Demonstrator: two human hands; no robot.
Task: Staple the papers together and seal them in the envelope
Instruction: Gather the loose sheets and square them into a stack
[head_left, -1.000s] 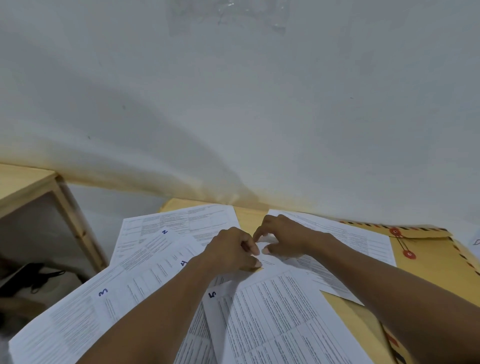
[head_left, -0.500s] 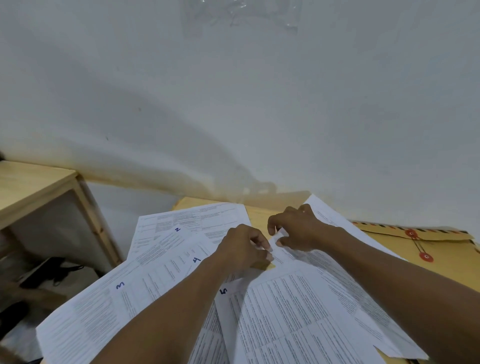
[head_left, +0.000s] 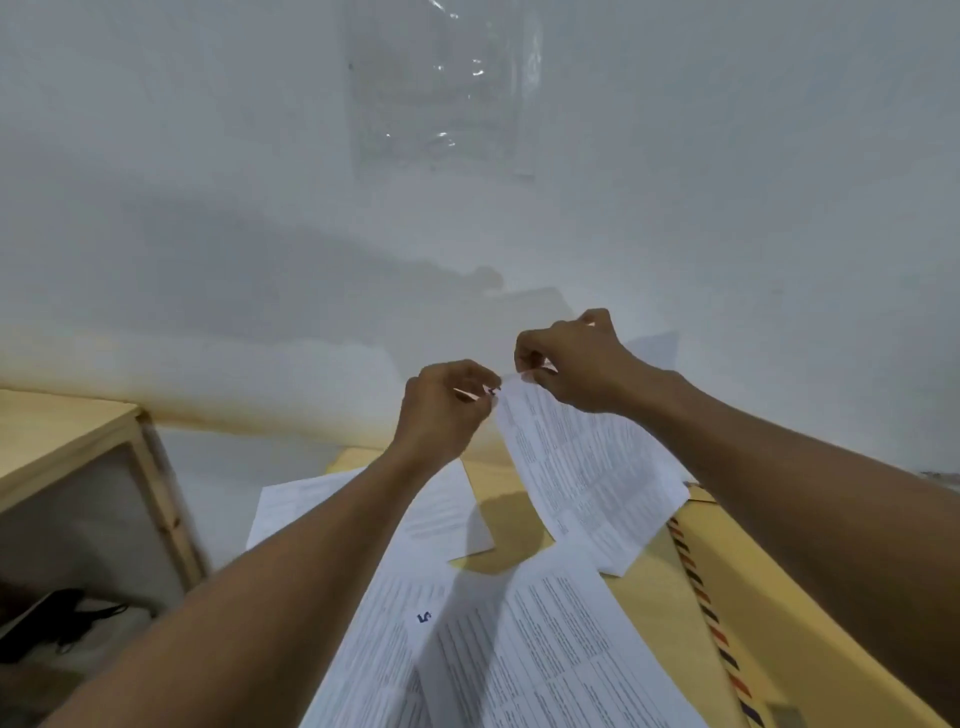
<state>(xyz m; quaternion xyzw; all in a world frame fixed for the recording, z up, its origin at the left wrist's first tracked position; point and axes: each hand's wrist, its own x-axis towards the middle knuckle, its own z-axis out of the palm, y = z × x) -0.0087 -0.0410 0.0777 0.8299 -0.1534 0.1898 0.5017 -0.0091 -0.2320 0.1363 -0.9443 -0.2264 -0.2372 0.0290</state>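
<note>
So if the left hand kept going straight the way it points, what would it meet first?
Probably the top corner of the lifted sheet that the right hand pinches, just beyond the left hand; depth is unclear.

Shut off behind far edge of table (head_left: 498, 514) by wall (head_left: 208, 208). Hemmed on left by wooden shelf (head_left: 78, 441); narrow gap between it and table's left edge. Crowded above far edge: left hand (head_left: 441, 410) pinching small scrap (head_left: 466, 396), right hand (head_left: 576, 364) just beside it, sheet (head_left: 582, 467) hanging from right hand toward right side. Open over small bare patch mid-table. Covered elsewhere by flat papers (head_left: 519, 665) toward front edge and envelope (head_left: 779, 623) along right edge; passable above.
</note>
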